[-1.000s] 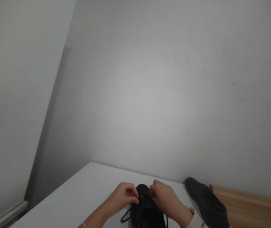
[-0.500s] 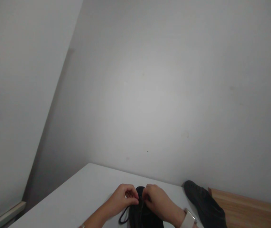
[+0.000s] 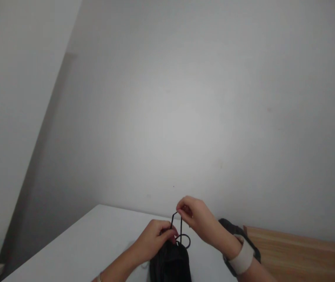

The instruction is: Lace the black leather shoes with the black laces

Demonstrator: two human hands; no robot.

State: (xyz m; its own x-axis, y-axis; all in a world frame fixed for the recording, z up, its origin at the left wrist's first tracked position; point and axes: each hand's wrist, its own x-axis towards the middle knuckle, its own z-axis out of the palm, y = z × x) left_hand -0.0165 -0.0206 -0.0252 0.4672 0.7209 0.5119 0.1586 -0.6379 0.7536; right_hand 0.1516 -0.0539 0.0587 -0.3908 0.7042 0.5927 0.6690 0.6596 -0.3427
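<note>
At the bottom centre of the frame, the left hand [image 3: 155, 239] pins the lace at the black shoe [image 3: 170, 264] on the white surface [image 3: 97, 243]; its grip should stay firm. The right hand [image 3: 195, 217] pinches the lace loop [image 3: 177, 225], raised above the shoe; pull gently, evenly.

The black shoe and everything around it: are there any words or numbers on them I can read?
No readable text anywhere.
The black shoe under the left hand shows no brand or number.
The lace pulled up by the right hand is plain.
The pale wristband, the second dark shoe, the white table and the wall carry no signs or labels.
</note>
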